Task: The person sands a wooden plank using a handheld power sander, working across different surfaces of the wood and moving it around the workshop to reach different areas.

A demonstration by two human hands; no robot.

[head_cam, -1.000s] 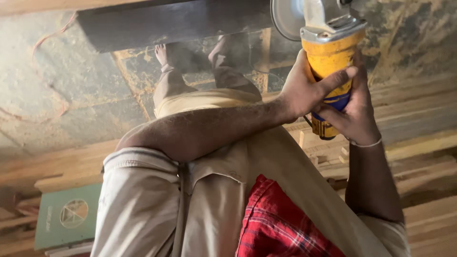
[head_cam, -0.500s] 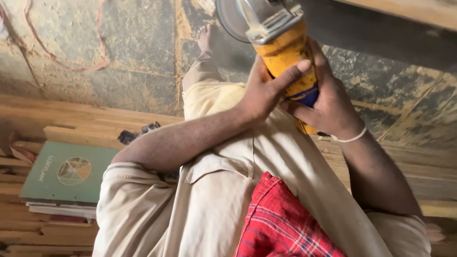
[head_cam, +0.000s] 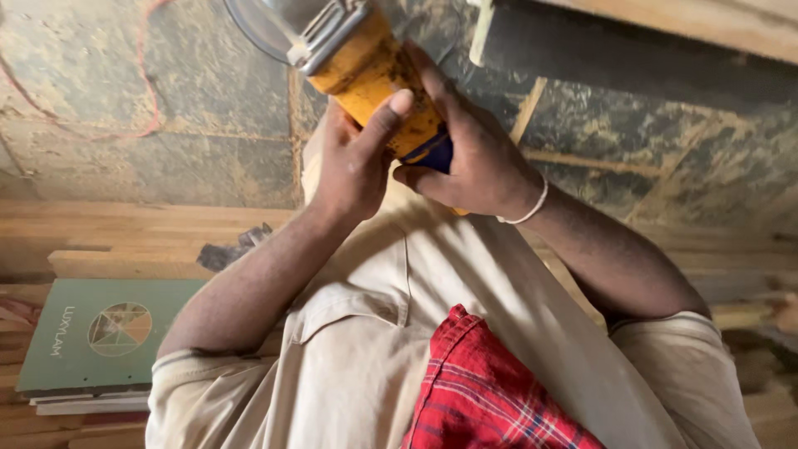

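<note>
Both hands grip the yellow angle grinder [head_cam: 366, 71] with its grey metal head: left hand [head_cam: 353, 162] wraps its body, right hand [head_cam: 465, 158] clasps its rear, over grey stone floor [head_cam: 166, 125].

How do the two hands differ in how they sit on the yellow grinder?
The left hand wraps the grinder from the left, thumb laid up along its body; the right hand grips lower, over the blue end. The right wrist wears a white band; the left is bare. Both grips are closed on it.
</note>
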